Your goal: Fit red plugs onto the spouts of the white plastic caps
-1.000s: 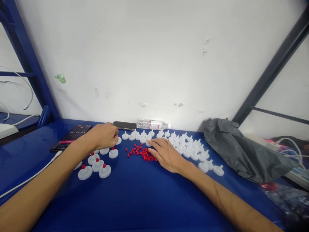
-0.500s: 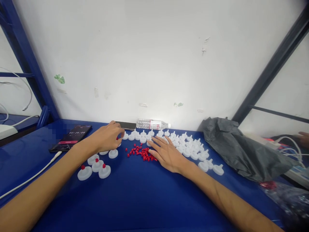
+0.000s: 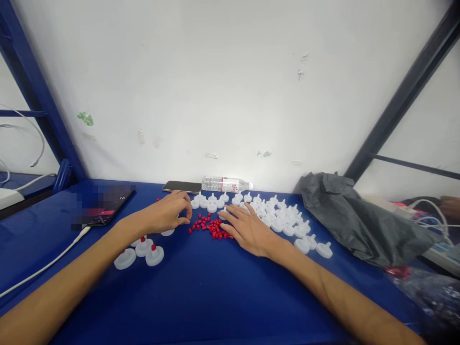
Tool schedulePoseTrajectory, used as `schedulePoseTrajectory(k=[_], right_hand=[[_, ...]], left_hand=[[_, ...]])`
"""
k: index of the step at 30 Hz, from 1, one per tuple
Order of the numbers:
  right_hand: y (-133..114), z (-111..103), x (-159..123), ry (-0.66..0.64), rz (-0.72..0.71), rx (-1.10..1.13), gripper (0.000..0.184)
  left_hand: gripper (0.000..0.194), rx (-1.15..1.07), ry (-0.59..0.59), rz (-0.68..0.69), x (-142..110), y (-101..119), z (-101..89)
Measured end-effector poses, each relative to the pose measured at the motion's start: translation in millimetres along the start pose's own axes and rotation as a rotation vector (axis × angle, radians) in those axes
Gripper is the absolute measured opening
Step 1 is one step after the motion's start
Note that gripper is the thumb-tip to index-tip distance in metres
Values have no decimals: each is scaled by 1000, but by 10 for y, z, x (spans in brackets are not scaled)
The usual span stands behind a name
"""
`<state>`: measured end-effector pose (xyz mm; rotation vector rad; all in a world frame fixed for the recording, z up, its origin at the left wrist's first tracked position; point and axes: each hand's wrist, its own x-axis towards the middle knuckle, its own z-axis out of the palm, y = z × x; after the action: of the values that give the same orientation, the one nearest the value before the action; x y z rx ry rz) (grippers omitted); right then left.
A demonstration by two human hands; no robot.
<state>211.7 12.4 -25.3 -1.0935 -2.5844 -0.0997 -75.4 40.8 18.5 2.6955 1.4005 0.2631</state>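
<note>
My left hand (image 3: 168, 213) hovers at the left edge of a small heap of red plastic tips (image 3: 209, 226). Its fingers are curled with thumb and forefinger pinched together; what they hold is hidden. My right hand (image 3: 247, 229) lies flat on the heap's right side with its fingers spread. Behind and to the right of that hand lie several white caps with spouts (image 3: 278, 219). Under my left forearm stand a few white caps fitted with red tips (image 3: 144, 249).
On the blue tabletop (image 3: 215, 292), a phone (image 3: 108, 207) on a white cable (image 3: 43, 269) lies at the left. A second phone (image 3: 181, 186) and a water bottle (image 3: 224, 184) rest against the wall. A crumpled black bag (image 3: 355, 220) lies at the right, with another person's hand (image 3: 451, 206) beyond it.
My left hand has left the caps with red tips, reached to the white caps at the back, then come forward to the red heap with fingers pinched. My right hand has stayed put.
</note>
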Motion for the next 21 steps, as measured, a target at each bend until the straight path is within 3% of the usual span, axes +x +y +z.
schedulePoseTrajectory(k=[8,15,21], right_hand=[[-20,-65,15,59,-33,-6,30],[-49,-155,28,110,-89,-32,29],[-101,-193,17,129,-132,-49,31]], left_hand=[[16,24,224,45,-1,308,-93],[16,-18,281,121,31,428,-35],[24,63,275,140,50,344,-50]])
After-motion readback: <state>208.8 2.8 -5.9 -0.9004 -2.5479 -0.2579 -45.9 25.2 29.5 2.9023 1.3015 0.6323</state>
